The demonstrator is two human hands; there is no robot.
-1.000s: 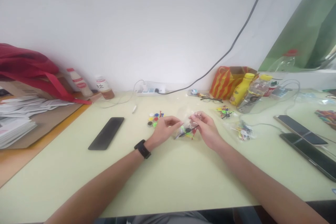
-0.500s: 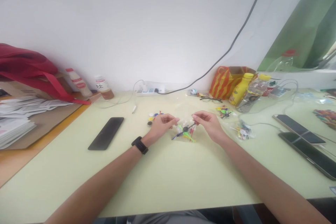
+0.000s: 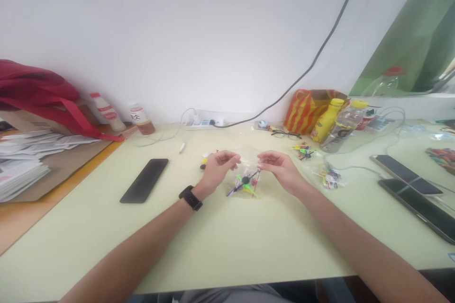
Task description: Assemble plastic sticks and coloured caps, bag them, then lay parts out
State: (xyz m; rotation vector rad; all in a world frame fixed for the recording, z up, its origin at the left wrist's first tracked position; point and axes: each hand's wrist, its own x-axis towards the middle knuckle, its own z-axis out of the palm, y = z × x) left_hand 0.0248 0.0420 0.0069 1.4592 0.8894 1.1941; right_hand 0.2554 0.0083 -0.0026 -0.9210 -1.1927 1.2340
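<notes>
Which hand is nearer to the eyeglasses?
Right. The right hand is on the near side of the eyeglasses; the left hand is farther away, off to their left.

This is looking like an office or study room, though the blurry view is leaving that unsure: papers are lying stacked, and phones, drink bottles, eyeglasses and a power strip are sharing a pale desk against a white wall.

Left hand and right hand flank bagged colourful parts
</notes>
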